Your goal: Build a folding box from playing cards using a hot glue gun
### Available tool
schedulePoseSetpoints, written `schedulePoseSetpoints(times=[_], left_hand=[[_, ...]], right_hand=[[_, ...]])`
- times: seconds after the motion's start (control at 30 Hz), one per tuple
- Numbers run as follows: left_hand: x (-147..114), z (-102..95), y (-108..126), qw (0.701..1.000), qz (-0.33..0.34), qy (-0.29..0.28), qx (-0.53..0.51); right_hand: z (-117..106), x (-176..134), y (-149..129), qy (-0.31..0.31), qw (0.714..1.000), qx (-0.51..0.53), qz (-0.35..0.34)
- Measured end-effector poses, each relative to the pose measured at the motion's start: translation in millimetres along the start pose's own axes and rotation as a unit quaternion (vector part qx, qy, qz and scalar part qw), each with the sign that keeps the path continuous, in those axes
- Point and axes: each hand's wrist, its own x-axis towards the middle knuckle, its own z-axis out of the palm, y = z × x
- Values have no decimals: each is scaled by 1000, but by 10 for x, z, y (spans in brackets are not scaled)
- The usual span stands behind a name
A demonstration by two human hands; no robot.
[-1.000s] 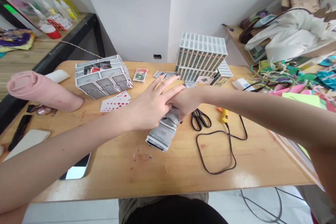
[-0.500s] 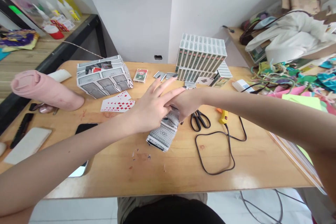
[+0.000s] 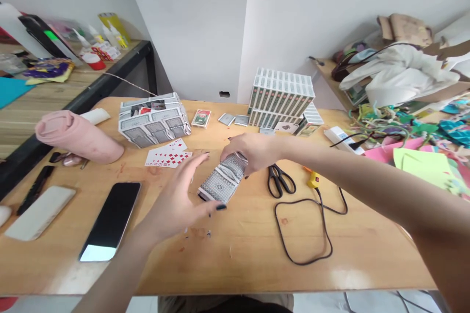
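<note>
A long, narrow piece made of grey-backed playing cards (image 3: 220, 182) lies slanted at the middle of the wooden table. My right hand (image 3: 253, 150) grips its far end from above, thumb and fingers on either side. Just left of the near end, my left hand (image 3: 179, 200) is spread with thumb and fingers apart, holding nothing. Behind it lie fanned red-diamond cards (image 3: 168, 154) and a larger box built of the same grey cards (image 3: 154, 120), with small items inside.
Black-handled scissors (image 3: 280, 180) and a yellow corded tool (image 3: 313, 179) lie to the right, its black cable looping nearby. Stacked card packs (image 3: 281, 95) stand at the back. A phone (image 3: 110, 220), a white block (image 3: 40, 212) and a pink roll (image 3: 81, 138) occupy the left.
My left hand has come off the card piece and my right hand, moving down and left with its fingers opening. The view has shifted slightly; the right hand stays on the far end.
</note>
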Motion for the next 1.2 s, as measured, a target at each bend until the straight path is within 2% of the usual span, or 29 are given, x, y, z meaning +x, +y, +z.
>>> schedulePoseSetpoints(times=[0.1, 0.23, 0.33, 0.5, 0.67, 0.77, 0.87, 0.97, 1.07, 1.2], left_hand=[[-62, 153, -46, 997, -24, -1, 68], [44, 237, -116, 997, -33, 33, 55], [154, 186, -192, 999, -7, 24, 29], [287, 62, -315, 999, 38, 16, 20], [376, -6, -414, 999, 41, 5, 10], [410, -63, -452, 999, 45, -4, 2], [427, -121, -413, 998, 56, -6, 40], [464, -125, -298, 990, 80, 16, 119], [544, -54, -183, 971, 149, 48, 179], [638, 60, -127, 953, 192, 72, 224]], right_hand=[[12, -5, -14, 43, 998, -29, 20], [83, -34, -56, 101, 991, -85, 34], [181, -93, -50, 132, 982, -125, 45], [406, -232, 49, 185, 961, -162, 125], [554, -320, 166, 275, 945, -109, 143], [575, -329, 196, 307, 940, -63, 133], [592, -308, 171, 322, 936, -51, 133], [637, -264, 123, 336, 929, -66, 142], [706, -216, 95, 346, 923, -79, 148], [797, -197, 83, 372, 909, -105, 158]])
